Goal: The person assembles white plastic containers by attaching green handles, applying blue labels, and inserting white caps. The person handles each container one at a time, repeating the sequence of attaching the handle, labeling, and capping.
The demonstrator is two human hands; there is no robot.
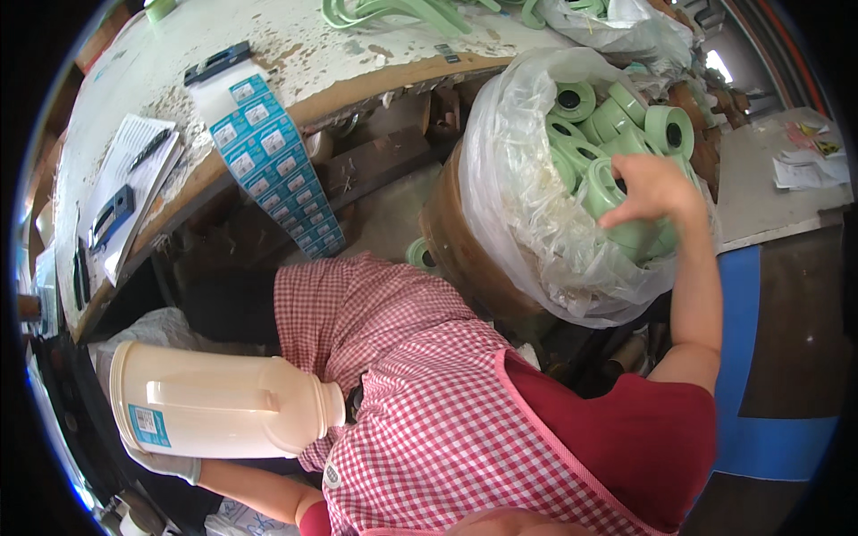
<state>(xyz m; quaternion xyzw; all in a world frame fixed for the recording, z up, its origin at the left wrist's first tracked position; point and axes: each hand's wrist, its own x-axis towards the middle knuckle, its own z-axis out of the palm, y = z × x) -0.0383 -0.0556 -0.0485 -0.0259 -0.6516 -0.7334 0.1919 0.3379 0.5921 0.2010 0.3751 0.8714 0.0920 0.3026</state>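
Observation:
A cream plastic flask body (210, 397) lies sideways across my lap, its narrow neck to the right, a blue-and-white label near its wide end. My left hand (170, 464), in a whitish glove, supports it from below at that end; most of its fingers are hidden. On the right, my bare right hand (660, 189) reaches into a bag-lined drum, thumb and fingers curved around a pale green plastic ring (603, 186). Several similar green rings (668, 129) are heaped around it inside the clear plastic bag (505, 179).
A worn white worktable (357, 45) holds a strip of blue labels (277, 170) hanging over its edge, papers (147, 179), a dark blue stapler-like tool (112, 217) and green handles (402, 13). One green ring (418, 254) lies below, beside the brown drum (447, 232).

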